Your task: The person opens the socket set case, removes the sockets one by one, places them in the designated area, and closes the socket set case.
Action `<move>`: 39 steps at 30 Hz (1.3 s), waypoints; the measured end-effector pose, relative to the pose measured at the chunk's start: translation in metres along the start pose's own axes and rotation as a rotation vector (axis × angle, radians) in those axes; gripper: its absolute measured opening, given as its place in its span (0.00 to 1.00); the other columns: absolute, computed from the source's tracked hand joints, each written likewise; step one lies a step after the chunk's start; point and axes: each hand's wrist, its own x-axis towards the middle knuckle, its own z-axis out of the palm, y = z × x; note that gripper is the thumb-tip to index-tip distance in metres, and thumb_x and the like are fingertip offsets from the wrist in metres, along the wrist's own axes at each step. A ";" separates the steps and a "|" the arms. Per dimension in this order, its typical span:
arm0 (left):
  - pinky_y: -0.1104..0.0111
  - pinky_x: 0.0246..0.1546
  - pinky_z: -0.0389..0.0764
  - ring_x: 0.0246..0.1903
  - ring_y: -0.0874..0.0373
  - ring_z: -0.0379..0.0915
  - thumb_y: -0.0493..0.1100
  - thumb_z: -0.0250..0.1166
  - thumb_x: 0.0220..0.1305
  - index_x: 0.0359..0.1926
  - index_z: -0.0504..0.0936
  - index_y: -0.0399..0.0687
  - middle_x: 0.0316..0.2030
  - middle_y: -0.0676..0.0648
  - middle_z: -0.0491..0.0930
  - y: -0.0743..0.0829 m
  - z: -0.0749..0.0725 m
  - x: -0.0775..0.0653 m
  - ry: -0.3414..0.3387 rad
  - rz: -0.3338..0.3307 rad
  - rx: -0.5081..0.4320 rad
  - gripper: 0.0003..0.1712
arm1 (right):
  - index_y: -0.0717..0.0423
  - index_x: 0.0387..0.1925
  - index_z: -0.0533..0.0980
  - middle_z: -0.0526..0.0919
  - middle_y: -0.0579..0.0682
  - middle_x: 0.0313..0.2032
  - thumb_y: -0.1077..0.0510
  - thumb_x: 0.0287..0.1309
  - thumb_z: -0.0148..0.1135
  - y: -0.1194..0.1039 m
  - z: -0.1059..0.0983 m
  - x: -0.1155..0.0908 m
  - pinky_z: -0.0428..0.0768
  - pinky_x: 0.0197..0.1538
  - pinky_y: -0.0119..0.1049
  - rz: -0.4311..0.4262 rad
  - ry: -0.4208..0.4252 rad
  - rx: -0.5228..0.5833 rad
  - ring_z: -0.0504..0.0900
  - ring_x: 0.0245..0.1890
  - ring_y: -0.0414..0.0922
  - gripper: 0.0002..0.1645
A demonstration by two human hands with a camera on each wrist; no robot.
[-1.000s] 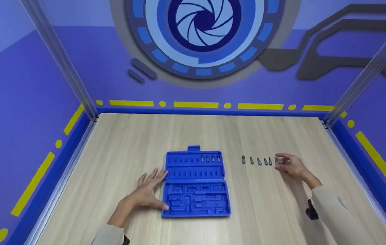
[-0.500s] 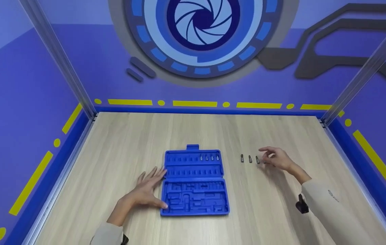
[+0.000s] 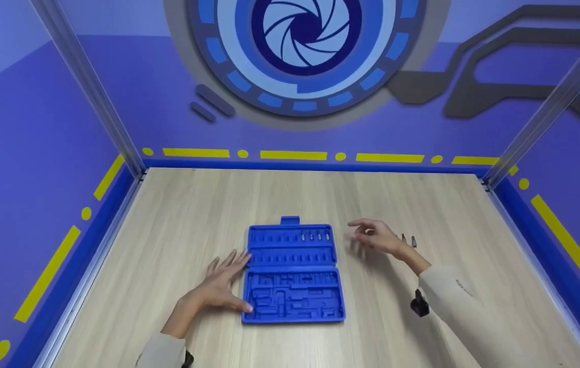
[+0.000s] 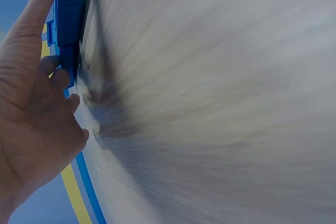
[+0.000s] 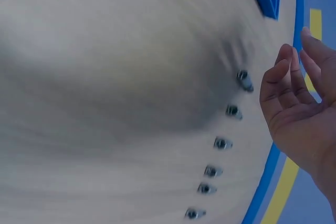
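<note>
A blue plastic bit case (image 3: pixel 290 268) lies unfolded on the table, with several small metal bits (image 3: pixel 320 236) in the top row of its far half. My left hand (image 3: pixel 221 287) rests along the case's left side, thumb on the near corner and fingers spread by the hinge. In the left wrist view the thumb lies on the blue edge (image 4: pixel 71 14). My right hand (image 3: pixel 377 237) hovers right of the case, fingers loosely bent and holding nothing. Below it a row of screwdriver bits (image 5: pixel 223 144) stands out in the right wrist view; the head view shows just two bits (image 3: pixel 414 241) past the wrist.
The light wooden table (image 3: pixel 198 204) is bounded by blue-purple printed panels (image 3: pixel 290 138) at the back and sides. Metal corner posts (image 3: pixel 90 87) rise at the far corners. The case's latch tab (image 3: pixel 290 220) sticks out at its far edge.
My right hand has left the rightmost bit and swept left over the row toward the case, leaving the bits on the table. The left hand has stayed on the case.
</note>
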 end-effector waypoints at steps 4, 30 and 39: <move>0.30 0.74 0.32 0.80 0.31 0.36 0.67 0.84 0.36 0.82 0.49 0.45 0.81 0.37 0.48 0.000 0.000 0.000 -0.002 -0.010 -0.019 0.79 | 0.73 0.64 0.71 0.81 0.73 0.45 0.66 0.69 0.61 -0.002 0.018 0.013 0.80 0.33 0.31 -0.004 0.000 0.018 0.81 0.32 0.43 0.25; 0.29 0.73 0.33 0.80 0.31 0.36 0.65 0.85 0.35 0.81 0.50 0.44 0.81 0.37 0.49 0.001 0.001 0.000 0.004 -0.013 -0.028 0.79 | 0.68 0.52 0.81 0.87 0.59 0.36 0.60 0.66 0.66 -0.034 0.095 0.073 0.80 0.34 0.35 -0.057 0.033 -0.360 0.81 0.29 0.43 0.17; 0.31 0.73 0.30 0.80 0.32 0.34 0.65 0.85 0.37 0.82 0.49 0.45 0.81 0.38 0.47 0.001 0.000 0.002 -0.007 -0.026 -0.042 0.79 | 0.61 0.50 0.84 0.88 0.55 0.37 0.54 0.65 0.69 -0.040 0.105 0.080 0.83 0.43 0.47 0.042 0.070 -0.534 0.82 0.35 0.47 0.17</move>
